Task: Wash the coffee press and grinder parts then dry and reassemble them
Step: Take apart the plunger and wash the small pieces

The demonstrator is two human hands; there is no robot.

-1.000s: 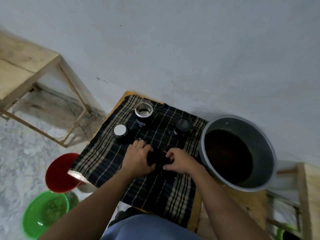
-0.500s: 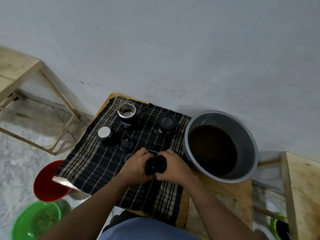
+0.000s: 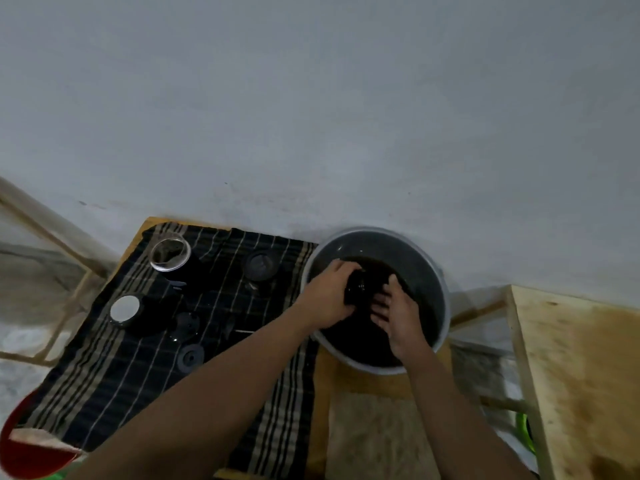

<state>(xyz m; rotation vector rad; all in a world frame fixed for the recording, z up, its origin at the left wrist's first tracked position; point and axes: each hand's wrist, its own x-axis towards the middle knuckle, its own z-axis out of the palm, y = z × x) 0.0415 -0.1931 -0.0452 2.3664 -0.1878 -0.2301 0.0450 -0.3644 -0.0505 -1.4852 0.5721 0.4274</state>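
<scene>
Dark part (image 3: 360, 287) in the basin (image 3: 445, 306): mostly under the left hand's (image 3: 329, 299) curled fingers, black on brown water, which piece unclear. Right hand (image 3: 398, 313) lies against it; contact line lost in blur. Small black disc (image 3: 191, 356) melts into the checked cloth (image 3: 121, 375), detail unreadable. Red bowl (image 3: 31, 459) cut by bottom-left edge. Green item (image 3: 523, 434), lower right: 1 sliver only.

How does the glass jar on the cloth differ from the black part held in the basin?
The glass jar stands upright on the striped cloth, untouched. The black part is inside the basin at the dark water, gripped by the left hand, with the right hand open beside it. The glass jar has a clear rim and dark residue inside, while the black part is opaque. Both look round.
</scene>
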